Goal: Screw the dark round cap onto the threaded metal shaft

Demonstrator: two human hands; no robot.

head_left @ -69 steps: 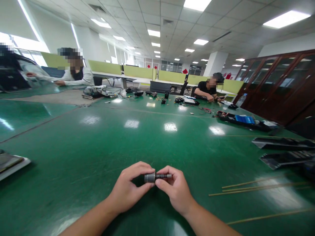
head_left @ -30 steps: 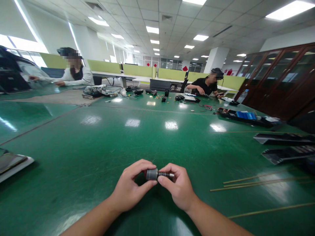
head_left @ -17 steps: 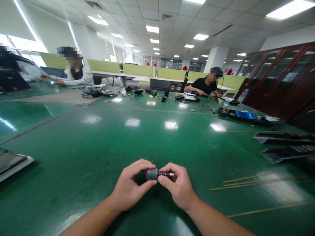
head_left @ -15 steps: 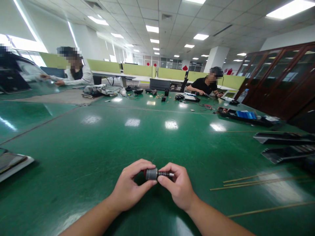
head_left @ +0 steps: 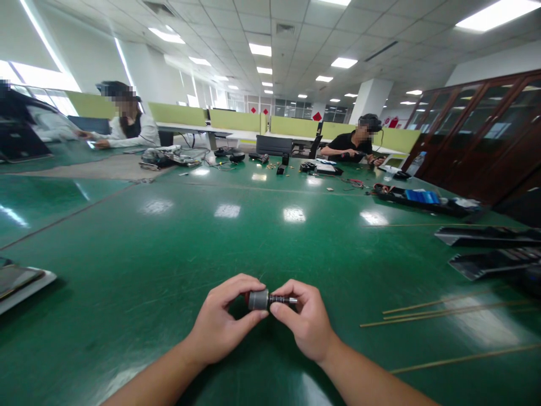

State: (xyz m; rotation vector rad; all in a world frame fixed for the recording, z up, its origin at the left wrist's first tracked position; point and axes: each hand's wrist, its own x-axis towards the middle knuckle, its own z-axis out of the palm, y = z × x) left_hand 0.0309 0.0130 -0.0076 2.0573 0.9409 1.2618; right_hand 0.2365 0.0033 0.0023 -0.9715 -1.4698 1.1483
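Observation:
A small grey cylindrical part (head_left: 258, 300) with a reddish end and a thin spring-wound shaft (head_left: 280, 299) is held level above the green table (head_left: 203, 248). My left hand (head_left: 226, 324) pinches the grey body between thumb and fingers. On the other side, the thumb and fingers of my right hand (head_left: 308, 321) close round the shaft, whose bright metal tip shows between them. The reddish end is partly covered by my left fingers. What exact kind of part it is, I cannot tell.
Thin brass-coloured rods (head_left: 448, 313) and dark angular pieces (head_left: 490, 264) lie to the right. A flat white-edged object (head_left: 25, 285) is at the left edge. Further off are a black tray (head_left: 393, 197), tools, cables and several people seated at the table.
Both hands keep the same grip on the part, with hardly any shift. The person across on the right has moved their hands slightly.

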